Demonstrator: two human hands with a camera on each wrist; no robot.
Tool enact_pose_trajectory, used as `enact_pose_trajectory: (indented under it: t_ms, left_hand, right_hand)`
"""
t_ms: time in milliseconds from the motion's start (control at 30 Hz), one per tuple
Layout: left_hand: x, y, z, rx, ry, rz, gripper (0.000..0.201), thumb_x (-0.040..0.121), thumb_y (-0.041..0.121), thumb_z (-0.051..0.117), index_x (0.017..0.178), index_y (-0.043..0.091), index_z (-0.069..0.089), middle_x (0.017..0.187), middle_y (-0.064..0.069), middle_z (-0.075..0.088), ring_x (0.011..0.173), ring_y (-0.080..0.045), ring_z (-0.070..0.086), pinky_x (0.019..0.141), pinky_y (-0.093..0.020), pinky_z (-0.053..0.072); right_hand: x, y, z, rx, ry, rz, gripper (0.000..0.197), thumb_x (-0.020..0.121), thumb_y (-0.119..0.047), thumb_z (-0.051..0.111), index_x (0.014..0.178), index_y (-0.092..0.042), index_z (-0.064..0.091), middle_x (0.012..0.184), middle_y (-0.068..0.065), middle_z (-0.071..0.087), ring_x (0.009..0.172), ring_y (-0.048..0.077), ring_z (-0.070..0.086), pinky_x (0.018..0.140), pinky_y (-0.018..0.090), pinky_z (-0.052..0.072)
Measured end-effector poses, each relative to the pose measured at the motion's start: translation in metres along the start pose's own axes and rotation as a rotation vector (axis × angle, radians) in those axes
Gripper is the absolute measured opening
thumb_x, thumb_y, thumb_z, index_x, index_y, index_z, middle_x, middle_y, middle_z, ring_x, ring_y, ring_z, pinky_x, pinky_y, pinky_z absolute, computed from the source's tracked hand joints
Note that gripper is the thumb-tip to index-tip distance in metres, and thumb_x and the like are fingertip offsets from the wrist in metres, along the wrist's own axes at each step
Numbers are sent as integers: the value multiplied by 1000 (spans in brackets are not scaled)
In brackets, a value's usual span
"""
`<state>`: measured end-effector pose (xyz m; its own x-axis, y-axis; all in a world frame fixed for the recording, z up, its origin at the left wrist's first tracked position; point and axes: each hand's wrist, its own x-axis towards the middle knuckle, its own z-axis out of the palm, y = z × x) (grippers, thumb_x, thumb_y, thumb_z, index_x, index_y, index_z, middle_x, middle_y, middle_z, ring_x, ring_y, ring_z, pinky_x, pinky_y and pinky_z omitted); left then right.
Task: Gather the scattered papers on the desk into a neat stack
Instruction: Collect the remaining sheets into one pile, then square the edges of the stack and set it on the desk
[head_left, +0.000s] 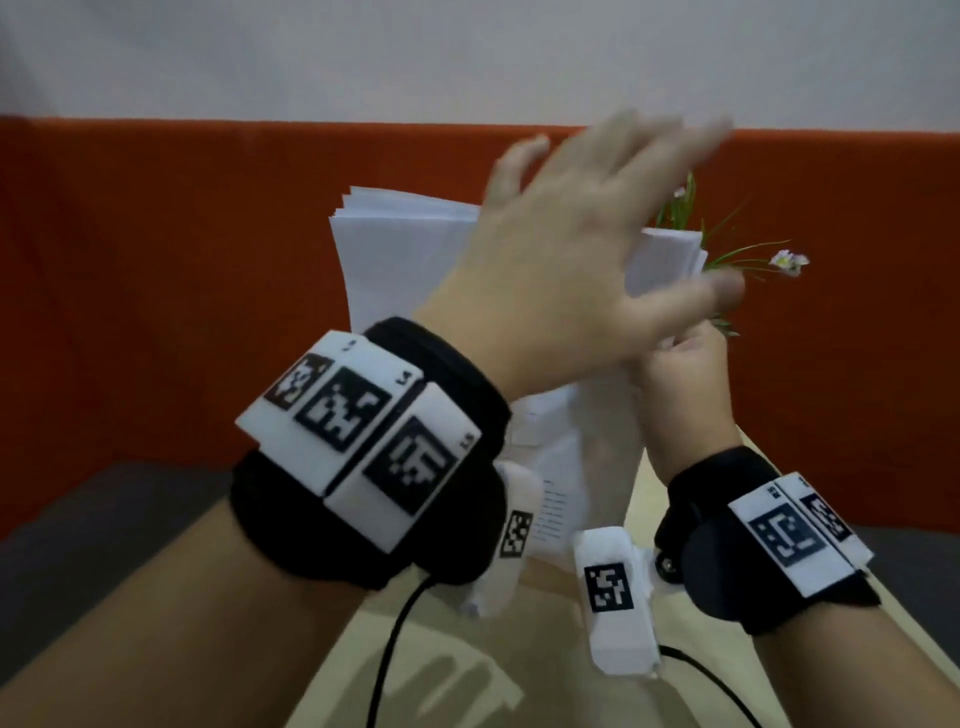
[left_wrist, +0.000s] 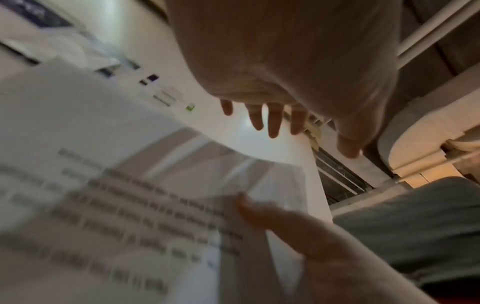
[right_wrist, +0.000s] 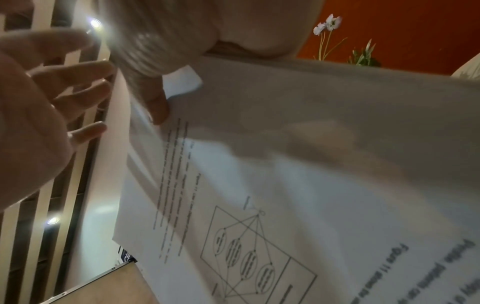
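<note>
A stack of white printed papers (head_left: 405, 249) stands upright above the light wooden desk (head_left: 457, 675). My right hand (head_left: 680, 364) grips the stack low on its right side. The right wrist view shows its thumb (right_wrist: 155, 102) pinching the sheets (right_wrist: 285, 164), which carry text and a diagram. My left hand (head_left: 602, 218) is lifted in front of the stack, blurred, with straight spread fingers and nothing in it. In the left wrist view its fingers (left_wrist: 272, 117) reach over the top edge of the papers (left_wrist: 155, 185). Whether the palm touches the stack I cannot tell.
An orange partition (head_left: 156, 260) runs along the back of the desk. A small plant with pale flowers (head_left: 737, 254) stands right behind the stack. Black cables (head_left: 384, 649) trail from both wristbands over the desk.
</note>
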<state>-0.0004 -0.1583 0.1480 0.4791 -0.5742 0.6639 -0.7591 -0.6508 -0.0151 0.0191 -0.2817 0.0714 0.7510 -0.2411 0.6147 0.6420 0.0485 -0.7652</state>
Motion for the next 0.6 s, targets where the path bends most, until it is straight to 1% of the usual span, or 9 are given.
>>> enact_pose_trajectory:
  t_ms: [100,200,267,300,333,400,500,567,600]
  left_hand:
    - [8,-6,-1,100,-114,19,77,85,63,45,151,31,22,154,9,33,143,-11,27,119,-46,7]
    - [15,-18,-6,154,-123,-9,65,84,58,52,142,33,38,138,7,48,130,-14,43,110,-43,28]
    - [20,-23,-10,122,-189,-49,22,86,52,55,97,33,57,95,7,60,94,-20,56,81,-35,39]
    - [21,-27,-11,101,-187,-70,23,87,47,56,75,29,51,76,9,54,77,-20,53,71,-33,37]
    - [21,-31,-12,109,-186,-86,32,89,42,58,65,25,44,67,9,48,69,-19,49,67,-31,35]
    - [19,-43,-19,80,-59,-88,31,90,34,59,67,17,47,66,3,52,73,-23,50,66,-31,34]
    - [2,-72,-30,-102,232,-167,31,84,32,55,86,2,65,82,-15,66,78,-28,60,70,-39,45]
    - [-12,-89,-31,-257,340,-263,30,85,31,55,94,6,68,82,-6,67,72,-16,59,69,-32,48]
    - [-20,-95,-28,-324,372,-312,22,88,28,56,96,11,67,80,2,65,67,-4,58,66,-23,47]
  right_hand:
    - [-2,-1,-4,-21,-5,17,14,79,-13,71,92,-17,69,78,-9,72,75,8,69,67,29,56]
    - [-3,-4,-4,-41,-22,39,8,85,-14,71,89,-21,69,78,-6,73,72,8,70,66,29,59]
    - [-4,-7,-3,-40,-29,53,12,81,-20,70,93,-18,69,80,-5,73,71,6,71,62,23,57]
    - [-5,-6,-4,-58,-35,69,23,77,-27,71,98,-15,68,85,-4,74,74,7,72,63,23,56]
    - [-6,-4,-6,-98,-38,92,38,73,-34,73,104,-13,67,92,-1,75,79,9,73,67,25,57]
    - [-12,6,-15,-265,-5,163,63,68,-48,77,118,-16,59,108,0,71,93,15,71,78,36,59]
    - [-27,23,-40,-431,148,370,93,64,-53,80,141,-26,37,132,-4,52,115,18,58,97,45,49]
    - [-31,29,-49,-265,220,458,100,64,-50,80,146,-29,27,134,-8,44,121,18,51,104,44,42]
    - [-30,29,-51,-152,248,466,91,69,-44,78,143,-28,29,127,-10,48,114,15,53,102,42,41]
